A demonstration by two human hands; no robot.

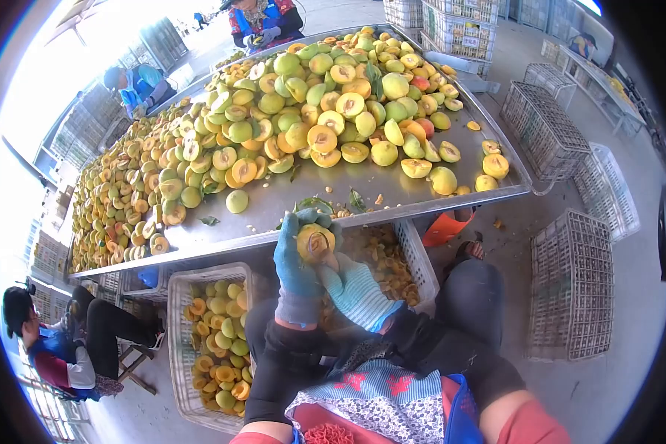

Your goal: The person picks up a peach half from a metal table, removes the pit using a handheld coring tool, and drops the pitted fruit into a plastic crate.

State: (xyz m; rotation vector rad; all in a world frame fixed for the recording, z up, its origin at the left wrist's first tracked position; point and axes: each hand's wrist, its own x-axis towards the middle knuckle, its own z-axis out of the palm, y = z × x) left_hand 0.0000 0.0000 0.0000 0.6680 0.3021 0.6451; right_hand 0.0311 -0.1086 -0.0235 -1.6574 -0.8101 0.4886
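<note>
My left hand (292,255), in a blue-green glove, is closed around a peach half (316,243) with its cut face and brownish centre turned toward me. My right hand (359,288), in a white and light-blue striped glove, has its fingertips against the lower edge of that cut face. Its fingers are curled, and whatever they grip is hidden. Both hands are just in front of the near edge of a metal table (422,201). Below them stands a crate (420,268) holding peach scraps. Left of my legs, a white crate (174,325) is filled with peach halves.
A large heap of halved peaches (274,118) covers much of the tabletop. Co-workers sit at the far side and at the lower left (59,348). Stacked crates (462,33) stand behind the table. More crates (572,285) stand on the floor at right, near an orange container (448,228).
</note>
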